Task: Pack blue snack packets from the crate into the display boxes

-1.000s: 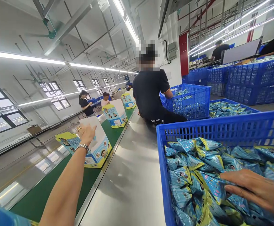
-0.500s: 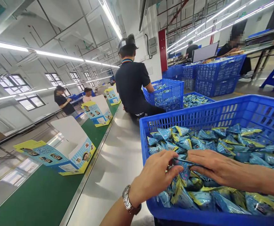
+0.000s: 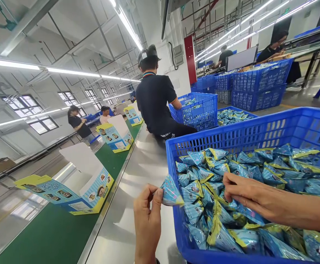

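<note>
My left hand (image 3: 149, 211) pinches a blue and yellow triangular packet (image 3: 171, 191) by one corner, over the metal ledge beside the crate's left wall. Over the packets in the blue crate (image 3: 177, 234) is my right hand (image 3: 247, 194), its fingers bent downward and close together. A blue packet (image 3: 249, 213) shows just under that hand; whether the fingers grip it is hidden. Many similar packets (image 3: 223, 234) fill the crate.
Open printed cartons (image 3: 94, 194) stand on the green belt (image 3: 50, 234) at the left. A metal ledge (image 3: 129, 176) runs beside it. Ahead, a person in black (image 3: 155, 104) sits by another blue crate (image 3: 203, 110). More people and stacked crates (image 3: 258, 88) are behind.
My hands have moved apart. The left has carried a packet left, out past the crate's wall, while the right has stayed above the packets. The view has shifted slightly.
</note>
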